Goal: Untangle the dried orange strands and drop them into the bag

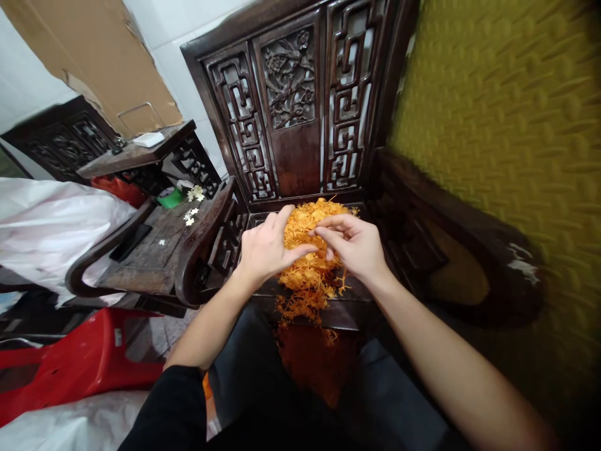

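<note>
A heap of orange, stringy dried strands (307, 275) lies on the seat of a dark carved wooden chair (291, 100). My left hand (265, 247) rests on the heap's left side, thumb and fingers pinching some strands. My right hand (354, 244) is at the heap's right, its fingertips closed on strands and meeting the left thumb over the pile. More strands spill over the seat's front edge toward a reddish-orange bag (314, 363) below.
A dark side table (154, 250) with small white flowers stands left of the chair. A red plastic stool (79, 363) lies at lower left, beside white plastic sheeting (47, 225). A yellow textured panel (507, 138) fills the right. Cardboard (107, 69) leans against the back wall.
</note>
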Demonstrator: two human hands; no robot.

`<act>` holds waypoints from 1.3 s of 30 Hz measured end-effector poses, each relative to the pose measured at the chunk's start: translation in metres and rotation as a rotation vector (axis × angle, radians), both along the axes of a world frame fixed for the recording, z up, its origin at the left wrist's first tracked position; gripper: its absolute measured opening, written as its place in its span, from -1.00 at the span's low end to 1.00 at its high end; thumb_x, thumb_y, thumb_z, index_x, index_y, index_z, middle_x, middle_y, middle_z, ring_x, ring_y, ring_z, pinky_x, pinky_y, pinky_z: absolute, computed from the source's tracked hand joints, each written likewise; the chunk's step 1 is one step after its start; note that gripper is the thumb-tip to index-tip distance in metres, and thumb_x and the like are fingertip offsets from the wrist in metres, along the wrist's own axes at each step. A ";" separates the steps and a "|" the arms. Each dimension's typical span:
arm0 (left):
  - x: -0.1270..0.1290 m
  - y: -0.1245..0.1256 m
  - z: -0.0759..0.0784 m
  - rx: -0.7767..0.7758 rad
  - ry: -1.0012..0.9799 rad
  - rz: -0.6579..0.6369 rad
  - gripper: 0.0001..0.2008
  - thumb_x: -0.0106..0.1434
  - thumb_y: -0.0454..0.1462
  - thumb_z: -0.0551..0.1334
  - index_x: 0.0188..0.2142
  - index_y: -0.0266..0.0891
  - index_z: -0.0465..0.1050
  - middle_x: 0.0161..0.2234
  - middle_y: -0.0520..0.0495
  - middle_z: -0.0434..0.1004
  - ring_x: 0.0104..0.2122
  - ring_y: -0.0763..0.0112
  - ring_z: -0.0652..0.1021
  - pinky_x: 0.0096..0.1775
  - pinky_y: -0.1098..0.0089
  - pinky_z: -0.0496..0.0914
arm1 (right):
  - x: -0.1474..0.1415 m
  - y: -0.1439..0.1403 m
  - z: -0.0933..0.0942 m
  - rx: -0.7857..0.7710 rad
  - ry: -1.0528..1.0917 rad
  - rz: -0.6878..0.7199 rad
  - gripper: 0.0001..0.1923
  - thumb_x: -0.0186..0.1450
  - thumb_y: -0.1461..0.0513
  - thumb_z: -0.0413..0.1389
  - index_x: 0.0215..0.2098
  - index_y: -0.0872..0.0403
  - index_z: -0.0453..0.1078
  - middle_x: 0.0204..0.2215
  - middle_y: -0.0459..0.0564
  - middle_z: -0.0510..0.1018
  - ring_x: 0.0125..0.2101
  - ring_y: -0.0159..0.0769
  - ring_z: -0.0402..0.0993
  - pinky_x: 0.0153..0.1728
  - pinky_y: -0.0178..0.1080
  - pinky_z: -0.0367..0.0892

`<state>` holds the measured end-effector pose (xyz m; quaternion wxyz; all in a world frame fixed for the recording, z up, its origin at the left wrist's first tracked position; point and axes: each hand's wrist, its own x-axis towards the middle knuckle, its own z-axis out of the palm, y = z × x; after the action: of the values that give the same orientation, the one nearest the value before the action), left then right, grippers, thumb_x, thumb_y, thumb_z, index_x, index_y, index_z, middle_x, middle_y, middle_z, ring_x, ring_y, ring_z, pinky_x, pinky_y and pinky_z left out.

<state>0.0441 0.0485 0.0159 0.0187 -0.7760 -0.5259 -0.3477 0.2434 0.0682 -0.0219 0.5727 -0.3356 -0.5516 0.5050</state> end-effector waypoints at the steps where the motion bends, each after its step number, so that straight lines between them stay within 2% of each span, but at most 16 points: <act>1: 0.003 0.000 -0.002 0.036 0.066 0.021 -0.24 0.13 0.18 0.37 0.20 -0.17 0.45 -0.18 -0.17 0.57 -0.30 0.28 0.55 -0.37 0.43 0.26 | -0.001 -0.001 0.001 0.003 0.012 0.005 -0.77 0.23 0.09 0.35 -0.27 0.07 0.53 -0.40 -0.01 0.68 -0.72 -0.45 0.41 -0.72 -0.33 0.32; 3: 0.004 0.005 -0.009 0.095 0.144 0.018 -0.45 0.26 0.09 0.31 0.10 -0.19 0.52 -0.24 -0.16 0.56 -0.35 0.32 0.55 -0.39 0.43 0.22 | -0.003 -0.003 0.002 0.002 0.033 0.012 -0.76 0.23 0.09 0.35 -0.26 0.06 0.53 -0.43 -0.03 0.66 -0.72 -0.44 0.41 -0.71 -0.33 0.33; 5: 0.001 0.012 -0.016 0.154 0.167 -0.043 -0.67 0.40 -0.03 0.21 -0.07 -0.20 0.57 -0.34 -0.13 0.54 -0.39 0.36 0.52 -0.37 0.41 0.24 | -0.005 -0.004 0.003 -0.024 0.038 0.002 -0.77 0.22 0.11 0.35 -0.25 0.07 0.53 -0.43 -0.03 0.66 -0.73 -0.45 0.40 -0.72 -0.33 0.32; 9: -0.009 0.018 -0.023 0.268 0.023 -0.164 -0.73 0.42 -0.12 0.19 -0.30 -0.23 0.55 -0.45 -0.10 0.51 -0.45 0.40 0.49 -0.32 0.39 0.30 | -0.006 -0.001 0.002 -0.107 0.068 -0.128 -0.78 0.18 0.14 0.36 -0.33 0.11 0.52 -0.42 0.03 0.68 -0.77 -0.49 0.32 -0.77 -0.36 0.21; 12: -0.016 0.019 -0.015 0.347 -0.266 -0.109 -0.70 0.40 -0.07 0.23 -0.34 -0.23 0.50 -0.46 -0.07 0.50 -0.47 0.46 0.48 -0.35 0.41 0.32 | 0.001 0.011 -0.003 -0.139 0.104 -0.250 -0.80 0.13 0.18 0.37 -0.38 0.12 0.51 -0.45 0.03 0.67 -0.78 -0.51 0.28 -0.79 -0.37 0.15; 15: -0.025 0.028 0.001 0.465 -0.804 0.013 -0.62 0.41 0.03 0.18 -0.36 -0.20 0.36 -0.53 0.06 0.38 -0.59 0.57 0.37 -0.51 0.49 0.24 | 0.015 0.026 -0.007 -0.168 0.204 -0.376 -0.79 0.06 0.21 0.39 -0.44 0.11 0.46 -0.53 -0.01 0.64 -0.78 -0.54 0.21 -0.79 -0.39 0.07; 16: -0.027 0.032 0.005 0.426 -0.991 0.013 -0.61 0.41 0.05 0.17 -0.37 -0.19 0.30 -0.56 0.09 0.34 -0.64 0.61 0.32 -0.57 0.52 0.17 | 0.018 0.029 -0.007 -0.175 0.231 -0.356 -0.77 0.05 0.21 0.40 -0.44 0.11 0.45 -0.53 -0.02 0.63 -0.78 -0.55 0.19 -0.79 -0.40 0.03; 18: -0.028 0.041 0.010 0.161 -1.259 -0.062 -0.60 0.39 0.06 0.19 -0.37 -0.19 0.23 -0.54 0.10 0.39 -0.68 0.65 0.28 -0.65 0.54 0.08 | 0.019 0.031 -0.007 -0.168 0.261 -0.213 -0.73 0.05 0.18 0.41 -0.42 0.09 0.44 -0.53 -0.03 0.63 -0.78 -0.56 0.17 -0.79 -0.40 0.01; 21: -0.021 0.046 0.008 -0.317 -1.393 -0.184 -0.65 0.34 -0.02 0.30 -0.30 -0.21 0.26 -0.30 -0.06 0.59 -0.63 0.68 0.37 -0.67 0.59 0.09 | 0.007 0.023 -0.005 -0.105 0.269 0.034 -0.67 0.08 0.10 0.42 -0.35 0.06 0.42 -0.50 -0.06 0.62 -0.74 -0.51 0.28 -0.74 -0.38 0.13; 23: -0.014 0.043 0.005 -0.484 -1.432 -0.240 -0.69 0.28 -0.10 0.38 -0.23 -0.22 0.31 -0.31 0.00 0.56 -0.63 0.72 0.32 -0.67 0.63 0.05 | 0.000 0.017 -0.007 -0.060 0.246 0.130 -0.65 0.11 0.06 0.42 -0.32 0.03 0.41 -0.47 -0.09 0.61 -0.66 -0.45 0.39 -0.64 -0.34 0.28; 25: -0.009 0.039 0.002 -0.623 -1.429 -0.285 -0.68 0.25 -0.12 0.41 -0.16 -0.22 0.38 -0.47 0.13 0.37 -0.66 0.73 0.21 -0.67 0.65 -0.03 | -0.002 0.014 -0.011 -0.013 0.215 0.177 -0.66 0.13 0.06 0.41 -0.31 0.02 0.41 -0.45 -0.10 0.59 -0.55 -0.39 0.48 -0.51 -0.29 0.41; 27: -0.004 0.033 0.000 -0.770 -1.359 -0.303 -0.61 0.28 0.01 0.35 -0.13 -0.25 0.42 -0.54 0.18 0.16 -0.67 0.71 0.13 -0.66 0.62 -0.11 | 0.000 0.015 -0.015 0.041 0.194 0.202 -0.69 0.14 0.08 0.41 -0.33 0.02 0.43 -0.42 -0.10 0.57 -0.46 -0.36 0.52 -0.40 -0.26 0.46; 29: -0.001 0.026 -0.003 -0.876 -1.223 -0.291 -0.47 0.30 0.18 0.21 -0.15 -0.27 0.44 -0.54 0.16 0.11 -0.68 0.68 0.10 -0.65 0.59 -0.16 | 0.002 0.016 -0.017 0.071 0.185 0.220 -0.72 0.15 0.10 0.41 -0.34 0.02 0.44 -0.41 -0.10 0.56 -0.44 -0.37 0.51 -0.37 -0.26 0.45; 31: 0.004 0.019 -0.006 -0.886 -1.046 -0.285 -0.40 0.27 0.26 0.16 -0.19 -0.25 0.42 -0.54 0.15 0.14 -0.66 0.64 0.13 -0.63 0.56 -0.12 | 0.002 0.016 -0.016 0.071 0.171 0.215 -0.73 0.15 0.10 0.41 -0.36 0.02 0.44 -0.41 -0.10 0.54 -0.49 -0.39 0.48 -0.42 -0.26 0.42; 36: 0.009 0.005 -0.006 -0.561 -0.576 -0.251 -0.52 0.31 0.15 0.22 -0.39 -0.23 0.32 -0.54 0.11 0.24 -0.54 0.56 0.24 -0.48 0.48 0.16 | 0.000 0.015 -0.012 0.079 0.108 0.129 -0.71 0.12 0.08 0.42 -0.43 0.05 0.45 -0.40 -0.07 0.53 -0.54 -0.39 0.44 -0.52 -0.26 0.37; 39: 0.001 0.002 0.001 -0.235 -0.502 -0.110 -0.54 0.39 0.06 0.18 -0.47 -0.23 0.28 -0.54 0.08 0.26 -0.50 0.53 0.28 -0.42 0.45 0.20 | 0.007 0.023 -0.017 0.033 0.126 0.027 -0.71 0.08 0.11 0.43 -0.45 0.05 0.43 -0.47 -0.07 0.54 -0.59 -0.39 0.40 -0.61 -0.29 0.28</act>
<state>0.0450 0.0505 0.0173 -0.2209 -0.6898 -0.5079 -0.4663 0.2499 0.0911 -0.0386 0.6050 -0.2862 -0.5272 0.5235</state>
